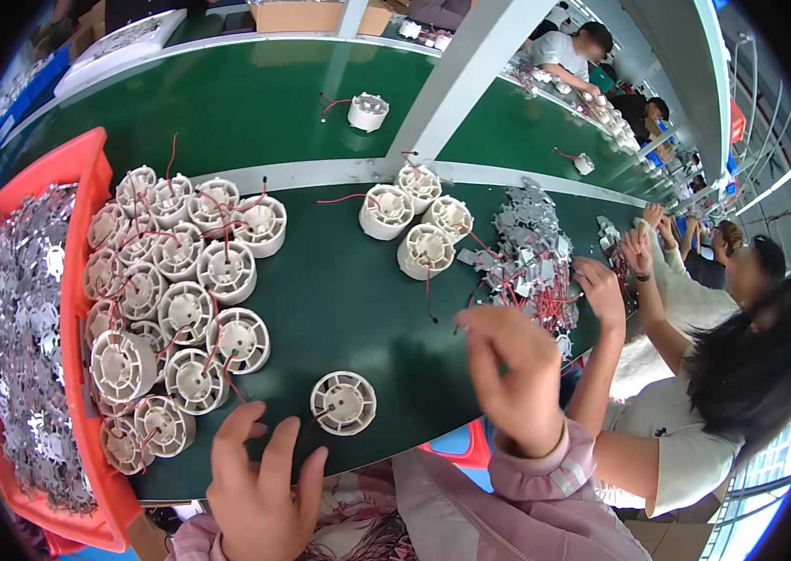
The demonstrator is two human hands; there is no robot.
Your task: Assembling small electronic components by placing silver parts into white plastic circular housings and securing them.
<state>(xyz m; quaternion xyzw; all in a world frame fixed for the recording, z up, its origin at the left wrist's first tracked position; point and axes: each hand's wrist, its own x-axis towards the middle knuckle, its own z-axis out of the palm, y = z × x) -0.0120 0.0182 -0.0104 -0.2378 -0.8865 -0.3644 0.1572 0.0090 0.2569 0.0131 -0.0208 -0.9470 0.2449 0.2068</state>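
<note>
Close to the table's near edge sits a white round plastic housing (343, 404) with spokes inside and a short wire. My left hand (265, 481) is just left of it, fingers spread, with nothing visible in them. My right hand (519, 360) hovers over the table right of the housing, its fingers curled together. What they hold, if anything, is too small to make out. Beyond my right hand lies a heap of silvery metal plates with red wires (531, 248). Several wired white housings (188, 313) crowd together on the left, some stacked.
A red bin (96, 346) full of shiny metal plates stands at far left. Several more housings (426, 251) form a group mid-table. Behind a metal rail runs a green conveyor (255, 103) carrying a lone housing (368, 112). A co-worker's hand (601, 292) reaches beside the heap, at right.
</note>
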